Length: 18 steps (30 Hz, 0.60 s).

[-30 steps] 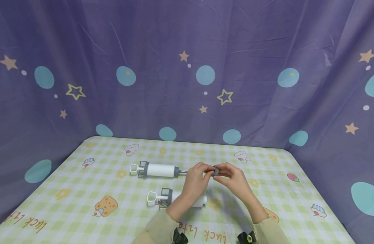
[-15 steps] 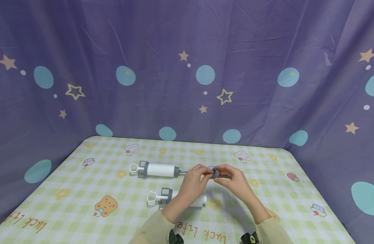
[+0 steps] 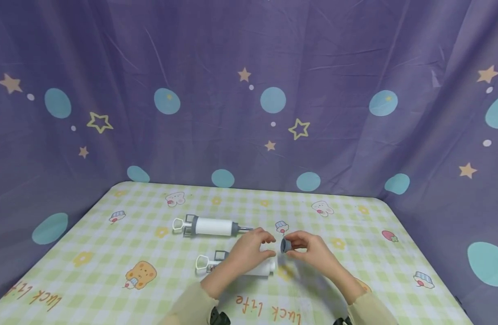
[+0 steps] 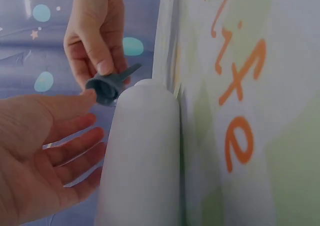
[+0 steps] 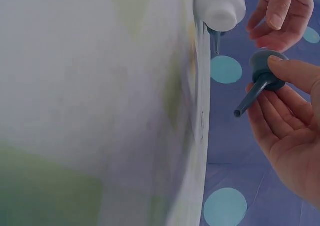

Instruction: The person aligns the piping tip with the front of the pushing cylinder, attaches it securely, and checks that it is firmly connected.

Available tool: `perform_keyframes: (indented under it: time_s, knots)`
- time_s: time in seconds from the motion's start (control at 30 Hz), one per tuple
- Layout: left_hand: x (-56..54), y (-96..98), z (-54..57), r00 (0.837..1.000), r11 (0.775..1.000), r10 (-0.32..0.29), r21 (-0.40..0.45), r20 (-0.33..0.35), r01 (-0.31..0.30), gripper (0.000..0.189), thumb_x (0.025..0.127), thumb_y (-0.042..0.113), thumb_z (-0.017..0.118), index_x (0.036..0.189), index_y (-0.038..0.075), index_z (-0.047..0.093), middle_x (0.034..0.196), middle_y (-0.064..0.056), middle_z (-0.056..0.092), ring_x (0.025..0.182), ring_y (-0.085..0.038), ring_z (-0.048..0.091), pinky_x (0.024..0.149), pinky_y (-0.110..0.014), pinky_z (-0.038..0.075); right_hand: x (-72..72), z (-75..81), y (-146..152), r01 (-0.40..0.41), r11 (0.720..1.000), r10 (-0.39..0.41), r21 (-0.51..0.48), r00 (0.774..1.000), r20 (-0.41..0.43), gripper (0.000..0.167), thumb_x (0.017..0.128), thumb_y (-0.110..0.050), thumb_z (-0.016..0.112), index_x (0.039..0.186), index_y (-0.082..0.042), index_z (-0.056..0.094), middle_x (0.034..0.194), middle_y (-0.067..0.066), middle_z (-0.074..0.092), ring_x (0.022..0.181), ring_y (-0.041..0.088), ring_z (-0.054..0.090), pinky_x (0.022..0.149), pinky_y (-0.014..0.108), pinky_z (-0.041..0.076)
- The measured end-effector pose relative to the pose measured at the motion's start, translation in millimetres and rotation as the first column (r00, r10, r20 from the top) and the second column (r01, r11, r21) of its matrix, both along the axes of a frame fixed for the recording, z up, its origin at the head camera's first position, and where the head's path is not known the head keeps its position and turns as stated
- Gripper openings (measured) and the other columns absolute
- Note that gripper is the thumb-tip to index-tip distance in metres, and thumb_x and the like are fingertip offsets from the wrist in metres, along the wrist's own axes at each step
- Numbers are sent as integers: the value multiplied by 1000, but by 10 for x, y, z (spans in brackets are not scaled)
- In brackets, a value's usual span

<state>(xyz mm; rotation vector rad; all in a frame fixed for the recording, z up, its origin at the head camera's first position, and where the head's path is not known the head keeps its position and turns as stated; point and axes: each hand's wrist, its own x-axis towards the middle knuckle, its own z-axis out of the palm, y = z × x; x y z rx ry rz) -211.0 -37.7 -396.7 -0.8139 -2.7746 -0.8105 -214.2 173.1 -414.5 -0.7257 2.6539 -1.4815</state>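
My right hand (image 3: pixel 311 249) pinches a grey funnel-shaped nozzle (image 3: pixel 286 245) between thumb and fingers. In the right wrist view the nozzle (image 5: pixel 267 68) shows its wide collar and a thin spout pointing down-left. My left hand (image 3: pixel 250 250) has its fingers parted and holds nothing. Its thumb tip overlaps the nozzle's rim (image 4: pixel 104 90) in the left wrist view. Beneath the left hand lies a white syringe-like tube (image 3: pixel 258 270) with a blunt white end and a looped handle (image 3: pixel 202 263). My forearm and hand cover part of it.
Behind it, a similar white tube (image 3: pixel 214 226) lies on its side, with grey end collars, a looped handle at left and a thin metallic spout (image 3: pixel 245 229) at right. A green-checked cloth (image 3: pixel 90 289) covers the table. A purple curtain (image 3: pixel 216 144) hangs at the back.
Both hands were together on the nozzle; my left hand has let go and moved left and nearer. My right hand has come slightly nearer with the nozzle.
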Motion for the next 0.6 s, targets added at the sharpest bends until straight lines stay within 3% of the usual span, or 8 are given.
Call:
perform_keyframes:
  time_s: [0.3,0.6]
  knots:
    - [34,-129,-13,994,982,-97,-157,57,105,42,72,36,75,105,12,64,94,0,61,83,-12,57,72,-24,47,10,-30,-12,-93,985,99,145,994,-41,32,79,-15,70,109,-6,62,106,7,64,90,19,63,79,28,52]
    - [74,-218,-47,988,966,-104,-223,115,128,46,68,37,77,105,12,64,96,1,61,83,-11,56,76,-25,47,69,-39,-70,-173,958,179,230,984,-2,35,79,-13,69,110,-1,62,102,5,63,88,15,64,77,26,52]
